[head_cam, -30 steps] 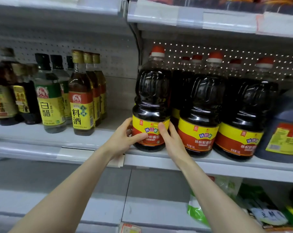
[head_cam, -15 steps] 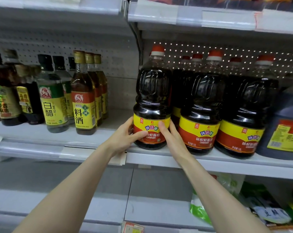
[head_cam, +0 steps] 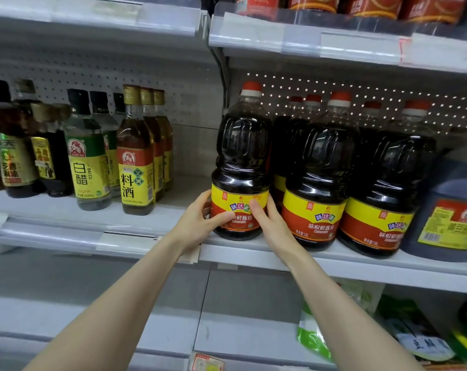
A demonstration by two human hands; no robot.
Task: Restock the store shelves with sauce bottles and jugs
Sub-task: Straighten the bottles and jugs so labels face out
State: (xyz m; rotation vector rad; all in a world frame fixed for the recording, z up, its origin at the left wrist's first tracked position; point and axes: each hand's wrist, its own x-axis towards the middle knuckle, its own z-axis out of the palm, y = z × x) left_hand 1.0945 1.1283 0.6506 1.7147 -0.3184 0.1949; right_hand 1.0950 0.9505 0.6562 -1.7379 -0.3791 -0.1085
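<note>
A big dark soy sauce jug (head_cam: 241,145) with a red cap and a yellow-red label stands upright at the left end of the right-hand shelf (head_cam: 361,261). My left hand (head_cam: 200,223) wraps its lower left side, thumb across the label. On the jug's lower right side lies my right hand (head_cam: 269,223), thumb on the label too. Two more jugs of the same kind (head_cam: 318,170) (head_cam: 387,188) stand beside it to the right, with others behind them.
On the left shelf (head_cam: 52,228) stand several slim bottles, among them a white vinegar bottle (head_cam: 87,156) and a cooking wine bottle (head_cam: 135,159). A blue jug (head_cam: 452,218) sits far right. Red-labelled goods fill the shelf above; green packets (head_cam: 315,341) lie below.
Both hands stay on the jug's label; the jug has shifted a little deeper onto the shelf. The view has drifted slightly.
</note>
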